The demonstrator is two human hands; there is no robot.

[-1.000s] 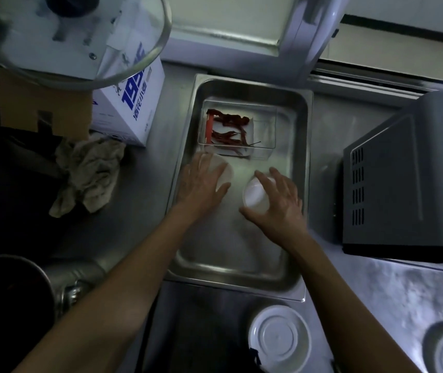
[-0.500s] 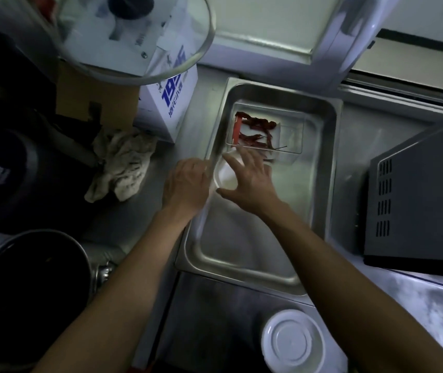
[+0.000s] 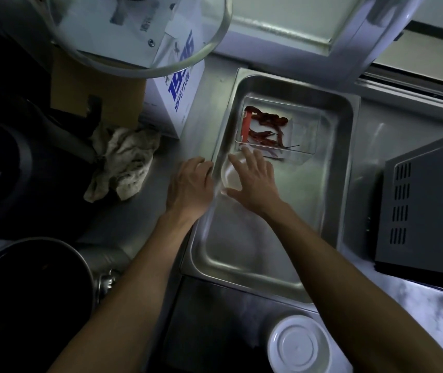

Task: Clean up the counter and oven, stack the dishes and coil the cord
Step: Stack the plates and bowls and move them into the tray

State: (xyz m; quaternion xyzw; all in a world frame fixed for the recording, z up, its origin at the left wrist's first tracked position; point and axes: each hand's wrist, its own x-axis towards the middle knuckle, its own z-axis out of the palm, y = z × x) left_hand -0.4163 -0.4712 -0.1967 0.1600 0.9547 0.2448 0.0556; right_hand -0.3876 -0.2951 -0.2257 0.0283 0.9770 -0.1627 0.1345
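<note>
Steel rectangular tray point(image 3: 338, 184) is sitting on the grey metal desk point(image 3: 193, 135), holding a small translucent round dish point(image 3: 229, 175) by its left wall. The right hand point(image 3: 255, 184) is spreading relaxed fingers over that dish, nearer it, while the left hand point(image 3: 189, 188) is curling onto the tray's left rim just beside.

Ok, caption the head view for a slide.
Right hand reaches over a small dish in the steel tray; left hand grips its rim.

small white dishes point(image 3: 231, 175) stacked at the steel tray's point(image 3: 341, 168) left wall.

left hand point(image 3: 190, 187) fingertips hidden — white bowl point(image 3: 299, 345) edge-cropped
</note>
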